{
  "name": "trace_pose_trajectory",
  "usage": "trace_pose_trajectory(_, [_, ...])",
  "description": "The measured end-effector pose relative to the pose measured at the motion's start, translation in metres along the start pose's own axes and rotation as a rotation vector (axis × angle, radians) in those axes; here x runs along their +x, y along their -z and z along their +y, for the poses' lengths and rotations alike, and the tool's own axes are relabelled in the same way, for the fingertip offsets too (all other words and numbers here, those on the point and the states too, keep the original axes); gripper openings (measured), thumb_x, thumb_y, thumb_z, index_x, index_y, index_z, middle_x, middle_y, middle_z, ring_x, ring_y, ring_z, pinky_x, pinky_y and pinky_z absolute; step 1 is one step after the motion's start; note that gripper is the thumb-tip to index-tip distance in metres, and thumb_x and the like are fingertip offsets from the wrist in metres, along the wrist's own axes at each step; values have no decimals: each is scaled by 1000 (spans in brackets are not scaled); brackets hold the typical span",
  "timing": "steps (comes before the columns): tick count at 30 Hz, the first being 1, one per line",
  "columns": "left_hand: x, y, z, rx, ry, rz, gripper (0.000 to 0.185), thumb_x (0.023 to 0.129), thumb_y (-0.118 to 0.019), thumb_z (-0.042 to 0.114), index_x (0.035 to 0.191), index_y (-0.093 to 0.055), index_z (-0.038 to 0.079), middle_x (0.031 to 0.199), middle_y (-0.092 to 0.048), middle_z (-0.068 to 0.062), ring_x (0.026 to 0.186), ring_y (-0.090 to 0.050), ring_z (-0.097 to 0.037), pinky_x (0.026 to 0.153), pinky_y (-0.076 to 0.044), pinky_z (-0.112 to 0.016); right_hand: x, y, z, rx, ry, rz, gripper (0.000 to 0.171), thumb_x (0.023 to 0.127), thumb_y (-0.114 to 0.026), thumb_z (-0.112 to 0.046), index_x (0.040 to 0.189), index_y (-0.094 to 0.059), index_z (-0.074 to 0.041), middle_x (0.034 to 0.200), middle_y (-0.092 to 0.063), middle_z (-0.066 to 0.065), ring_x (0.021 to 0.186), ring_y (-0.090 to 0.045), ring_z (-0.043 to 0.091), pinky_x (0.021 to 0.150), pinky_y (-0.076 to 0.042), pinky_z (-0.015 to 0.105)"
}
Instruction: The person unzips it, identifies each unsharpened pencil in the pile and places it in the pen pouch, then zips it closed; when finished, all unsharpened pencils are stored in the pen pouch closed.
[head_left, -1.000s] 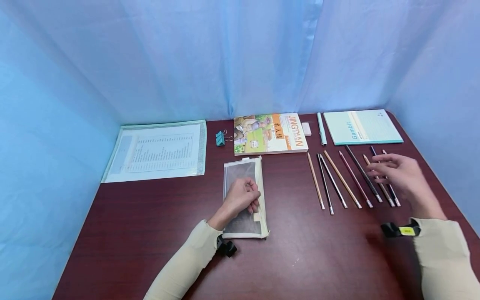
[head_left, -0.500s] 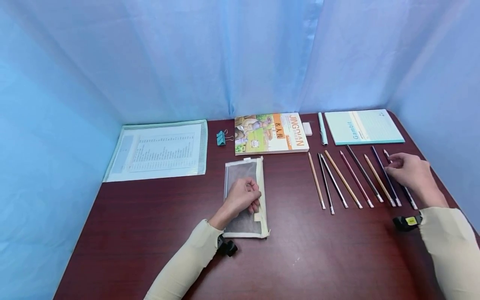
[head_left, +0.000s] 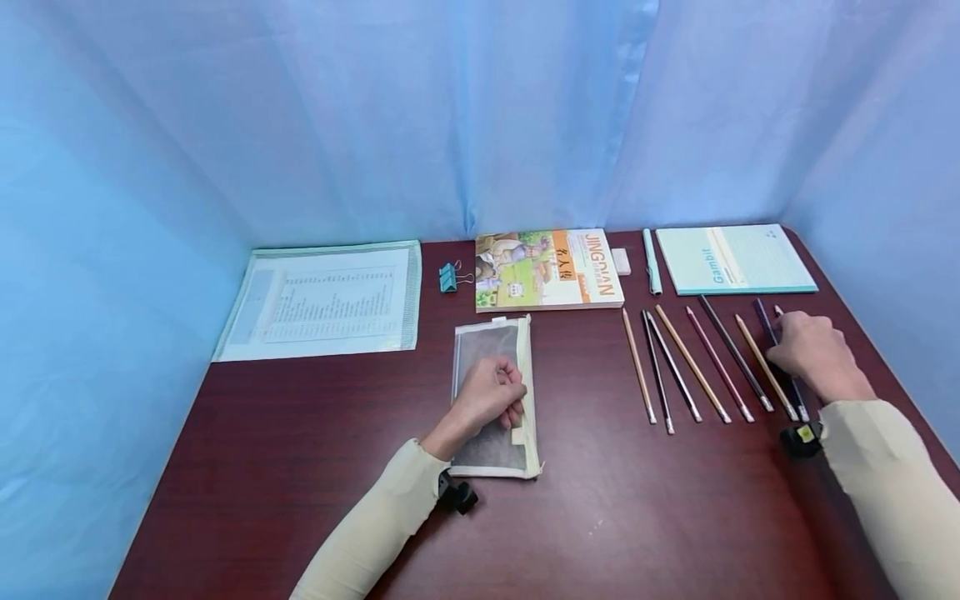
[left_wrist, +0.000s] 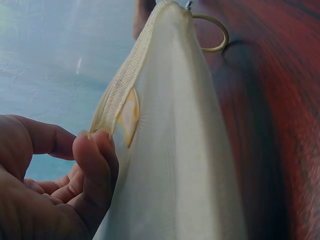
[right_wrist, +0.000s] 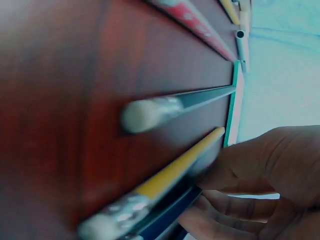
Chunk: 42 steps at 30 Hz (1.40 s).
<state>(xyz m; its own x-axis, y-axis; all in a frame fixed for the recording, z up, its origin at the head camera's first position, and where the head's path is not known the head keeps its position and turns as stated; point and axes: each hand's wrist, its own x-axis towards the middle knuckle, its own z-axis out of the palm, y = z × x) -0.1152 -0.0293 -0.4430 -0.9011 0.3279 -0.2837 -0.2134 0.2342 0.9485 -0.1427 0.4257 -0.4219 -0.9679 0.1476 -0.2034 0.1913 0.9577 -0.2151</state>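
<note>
In the head view my left hand [head_left: 486,393] pinches the zipper edge of a mesh pencil pouch [head_left: 489,458], which lies mid-table. The left wrist view shows thumb and fingertips on the cream zipper tape [left_wrist: 121,85], the pouch's side raised. At the far right end of the row of pencils, my right hand [head_left: 813,358] is down with curled fingers. From its wrist, a dark blue pencil [right_wrist: 170,212] runs between thumb and fingers, beside a yellow pencil [right_wrist: 175,167]. The rightmost pencil [head_left: 778,309] shows only its tip; the hand hides the rest.
Behind the pouch lie a book [head_left: 551,271], a teal binder clip [head_left: 448,277] and a white eraser [head_left: 620,261]. A pen [head_left: 651,262] and a notebook [head_left: 735,258] are at the back right. A document pouch [head_left: 322,300] lies at left. Blue curtains enclose the table.
My right hand has come down to the pencils, moving right and then slightly back left. The yellow and dark blue pencils, partly covered before, are uncovered more. My left hand has stayed on the pouch.
</note>
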Motion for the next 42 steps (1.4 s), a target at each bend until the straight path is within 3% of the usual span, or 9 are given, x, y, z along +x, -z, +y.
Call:
trace_pose_trajectory(5, [0, -2, -1, 5, -12, -3, 8, 86, -53, -2, 83, -52, 5, 54, -58, -2, 38, -53, -8, 35, -46, -20, -9, 14, -3, 30, -17, 30, 34, 79, -64, -16, 96, -53, 11, 69, -53, 19, 64, -50, 32, 48, -39, 36])
trace_pose_trajectory(9, [-1, -1, 0, 6, -10, -1, 8, 86, -52, -2, 83, -52, 5, 54, -58, -2, 39, -52, -8, 35, -46, -21, -14, 24, -11, 43, -2, 80, 30, 80, -64, -21, 91, -55, 6, 73, -54, 19, 72, -49, 39, 51, -38, 40])
trace_pose_trajectory(13, [-2, -1, 1, 7, -11, -3, 8, 86, -52, -2, 82, -52, 5, 54, -58, -2, 39, -52, -7, 36, -46, -20, -17, 25, -26, 95, 42, 117, 44, 84, -67, -23, 112, -60, 10, 88, -67, 27, 86, -58, 46, 63, -45, 48])
trace_pose_trajectory(16, [-1, 0, 1, 6, -12, -4, 8, 86, -52, -2, 82, -52, 5, 54, -58, -2, 39, -52, -7, 36, -46, -20, -22, 19, -41, 217, 77, 100, 48, 87, -66, -20, 122, -58, 10, 90, -72, 24, 74, -68, 30, 63, -53, 40])
trace_pose_trajectory(18, [-1, 1, 1, 9, -12, -3, 8, 86, -52, -2, 82, -52, 5, 54, -58, -2, 39, -52, -7, 36, -46, -20, -25, 13, -53, 346, 99, 59, 48, 90, -64, -16, 129, -55, 9, 89, -73, 20, 66, -69, 17, 61, -59, 34])
trace_pose_trajectory(20, [-1, 1, 1, 10, -13, -1, 8, 86, -52, -2, 82, -52, 5, 54, -58, -2, 39, -52, -7, 36, -46, -20, -28, 7, -64, 513, 125, -19, 49, 94, -61, -11, 136, -47, 12, 86, -72, 5, 65, -69, 7, 60, -63, 31])
trace_pose_trajectory(25, [-1, 1, 0, 12, -21, 8, 8, 86, -52, -2, 82, -53, 5, 53, -58, -1, 38, -53, -7, 36, -46, -21, -29, -10, -87, 808, 202, -204, 53, 99, -54, -3, 144, -32, 17, 84, -66, -21, 79, -70, -1, 67, -65, 29])
trace_pose_trajectory(37, [0, 1, 0, 1, -11, 7, 9, 86, -52, -3, 82, -52, 5, 53, -57, -1, 38, -52, -7, 35, -46, -20, -30, -39, -133, 1126, 252, -521, 62, 99, -56, -3, 147, -22, 17, 97, -74, -7, 89, -75, 11, 70, -65, 29])
trace_pose_trajectory(42, [0, 1, 1, 5, -6, 2, 9, 87, -53, -1, 82, -52, 6, 54, -58, -2, 38, -52, -6, 35, -46, -20, -30, -53, -154, 1133, 279, -624, 62, 99, -55, -3, 148, -23, 18, 100, -74, -4, 89, -74, 12, 74, -65, 32])
